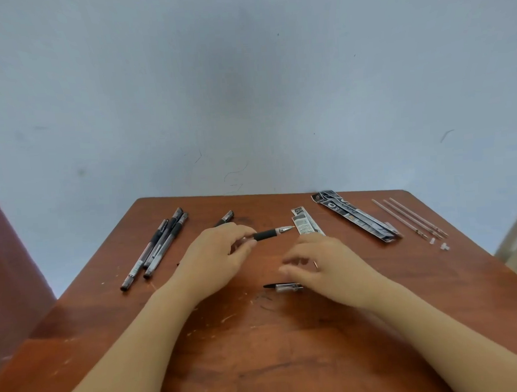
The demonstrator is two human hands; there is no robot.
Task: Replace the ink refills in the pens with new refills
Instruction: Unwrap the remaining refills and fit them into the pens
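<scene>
The left hand (215,254) pinches a pen (266,234) between thumb and curled fingers, just behind its black, matte rubber grip sleeve. The pen lies nearly level above the surface (263,364). Its tapered metal tip points right and its dark rear end sticks out past the knuckles toward the far edge.

The right hand (323,261) hovers close by with its fingers loosely bent and slightly spread. They are motion-blurred and grip nothing visible, and a thin ring shows on 1 finger. Just under those fingers lies a pen cap (283,286), clear plastic with a black clip, flat on the wood.

The surface is reddish-brown wood grain, glossy in places and marked with pale scratches and dark ink smears.

To the far left, a cluster of capped pens (156,245) lies side by side on a diagonal, with clear barrels, black grips and black caps.

Right of the held pen's tip, a pale, flat refill packet (306,224) with printed text lies partly hidden behind the right hand. Further right is a stack of long, dark, glossy refill packets (356,216), angled toward the near right.

Beyond them, 3 thin, translucent refill tubes (411,217) lie parallel and apart from each other. Small white plastic bits (444,246) sit near their lower ends.

A matte, pale blue-grey wall (243,89) with faint marks rises behind the surface.
</scene>
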